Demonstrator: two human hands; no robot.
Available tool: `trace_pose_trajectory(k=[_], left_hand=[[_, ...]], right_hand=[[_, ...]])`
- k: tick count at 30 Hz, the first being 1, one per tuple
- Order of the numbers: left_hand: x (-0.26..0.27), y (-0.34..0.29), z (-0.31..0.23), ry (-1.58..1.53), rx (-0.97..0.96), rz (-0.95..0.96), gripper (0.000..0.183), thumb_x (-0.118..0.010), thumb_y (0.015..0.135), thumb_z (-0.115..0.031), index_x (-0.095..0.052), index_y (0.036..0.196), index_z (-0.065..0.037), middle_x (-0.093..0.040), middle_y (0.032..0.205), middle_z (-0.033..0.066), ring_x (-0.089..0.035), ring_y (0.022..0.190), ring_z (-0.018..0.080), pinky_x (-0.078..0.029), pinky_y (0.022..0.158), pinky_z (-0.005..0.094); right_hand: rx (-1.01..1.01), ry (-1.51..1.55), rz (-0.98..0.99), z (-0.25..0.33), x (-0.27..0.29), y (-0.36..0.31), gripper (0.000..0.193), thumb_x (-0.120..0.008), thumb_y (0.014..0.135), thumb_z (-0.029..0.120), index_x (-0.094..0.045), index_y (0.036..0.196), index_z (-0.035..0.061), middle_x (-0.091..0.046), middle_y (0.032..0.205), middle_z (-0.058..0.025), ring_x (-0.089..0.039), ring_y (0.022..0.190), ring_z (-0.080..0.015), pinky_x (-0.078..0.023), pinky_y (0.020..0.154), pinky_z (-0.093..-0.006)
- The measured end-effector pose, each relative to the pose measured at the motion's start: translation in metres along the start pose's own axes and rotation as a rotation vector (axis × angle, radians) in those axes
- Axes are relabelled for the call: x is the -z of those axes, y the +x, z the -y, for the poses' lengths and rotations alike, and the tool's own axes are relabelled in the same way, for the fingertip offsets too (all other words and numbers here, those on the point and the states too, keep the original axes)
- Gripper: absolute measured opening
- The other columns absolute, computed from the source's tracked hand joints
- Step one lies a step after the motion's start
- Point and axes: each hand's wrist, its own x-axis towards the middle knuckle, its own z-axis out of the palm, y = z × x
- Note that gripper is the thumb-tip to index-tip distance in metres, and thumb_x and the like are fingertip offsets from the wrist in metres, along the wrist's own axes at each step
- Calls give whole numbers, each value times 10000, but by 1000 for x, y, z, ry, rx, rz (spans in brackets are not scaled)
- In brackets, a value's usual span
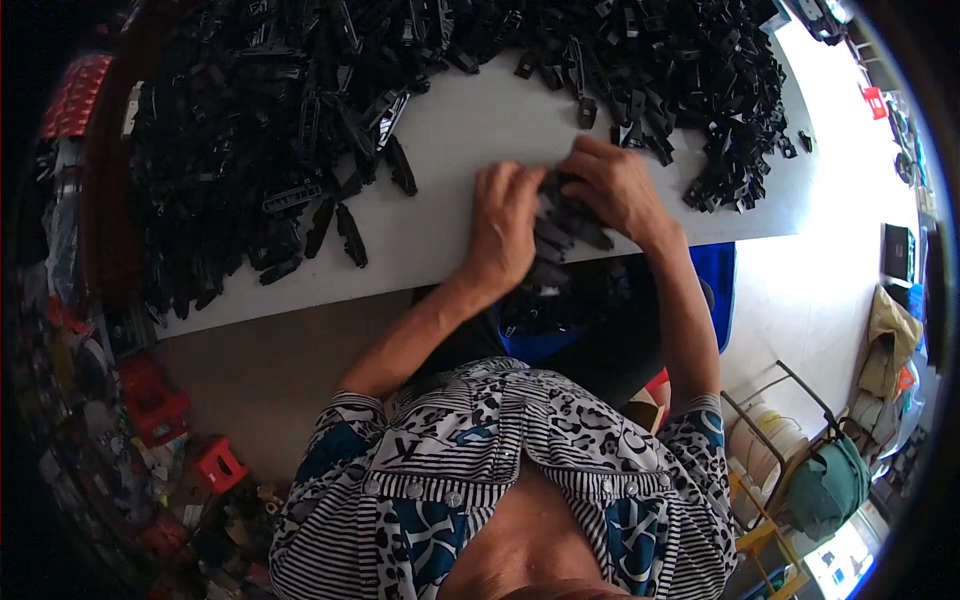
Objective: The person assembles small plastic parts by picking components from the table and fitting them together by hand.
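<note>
Both of my hands are together over the near edge of the white table, with several black plastic parts (567, 222) between them, smeared by motion. My left hand (503, 228) is closed, its fingers curled against the left side of these parts. On the other side my right hand (617, 192) bends its fingers over the upper end of the cluster. Just which part each hand grips is hidden. Below the edge, by my lap, a blue bin (713, 290) contains more black parts (555, 308).
A large heap of black plastic parts (230, 150) covers the table's left and far side. Another heap (690, 70) spreads over the far right of the white table (470, 130). Red stools (218, 463) stand on the floor at left; a green bag (828, 485) hangs at lower right.
</note>
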Motion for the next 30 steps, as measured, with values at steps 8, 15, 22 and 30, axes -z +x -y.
trace_pose_trajectory(k=[8, 15, 22, 30], left_hand=[[-9, -37, -29, -174, -224, 270, 430, -488, 838, 29, -565, 1260, 8, -567, 951, 158, -584, 916, 348, -486, 816, 447], [-11, 112, 27, 116, -331, -14, 330, -566, 892, 22, -657, 1202, -48, -647, 1116, 122, -603, 1053, 326, -518, 878, 409], [-37, 159, 67, 302, -353, 99, 321, -673, 895, -149, -646, 1213, -108, -540, 1338, 100, -540, 1179, 325, -457, 1006, 438], [-3, 95, 54, 290, -279, 121, 337, -688, 876, -88, -633, 1207, -111, -530, 1317, 96, -513, 1170, 320, -444, 1000, 434]], right_hand=[[-218, 185, 345, 11, 55, -44, 248, -766, 761, 175, -678, 941, 28, -645, 929, -100, -646, 832, -315, -508, 699, -421], [-199, -474, -247, -10, 6, 32, 139, -668, 823, 113, -662, 945, 48, -619, 924, -121, -649, 897, -280, -535, 682, -386], [-213, -595, -196, -8, -20, 30, 164, -613, 794, 68, -642, 954, 84, -590, 966, -98, -613, 912, -258, -533, 694, -377], [-209, -391, -215, 4, -9, -13, 245, -626, 756, 3, -607, 992, 67, -582, 950, -103, -614, 934, -286, -520, 727, -409]])
